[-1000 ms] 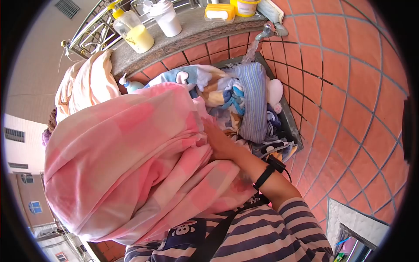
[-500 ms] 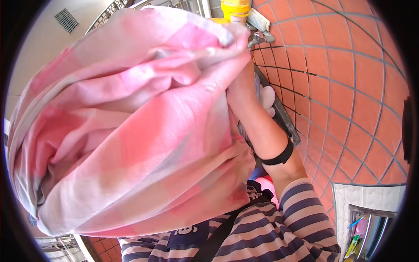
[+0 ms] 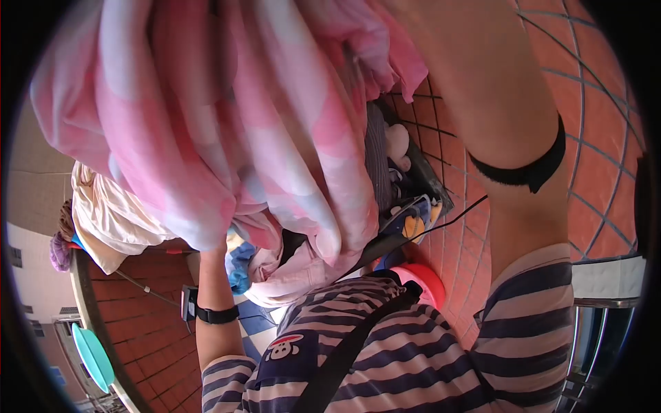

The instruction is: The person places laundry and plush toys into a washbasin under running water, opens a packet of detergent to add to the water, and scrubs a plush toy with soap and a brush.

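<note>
A large pink-and-white checked cloth, like a bed sheet [image 3: 206, 117], hangs in long folds across the upper left and middle of the view. My left forearm [image 3: 215, 282], with a black band at the wrist, reaches up to the cloth's lower edge. The cloth covers the left hand, so its fingers are hidden. Raised high on the right, my right forearm [image 3: 502, 89] wears a black band. It runs out of the top of the view, and the right hand does not show. Beneath the sheet lies a heap of other fabric, including a pale pink piece [image 3: 296, 279] and a blue one [image 3: 239, 267].
Cream fabric [image 3: 113, 213] drapes over something at the left, near a wall edge [image 3: 103, 330]. A dark container [image 3: 441, 189] with clothes and a white plush-like item [image 3: 397, 142] stands beneath the sheet. A pink basin [image 3: 423, 282] sits on the red tiles. A turquoise basin [image 3: 93, 358] is lower left.
The sheet has gone from a wide billow to hanging folds higher up. My right arm has risen, carrying its hand out of view. My left forearm and the fabric beneath now show.
</note>
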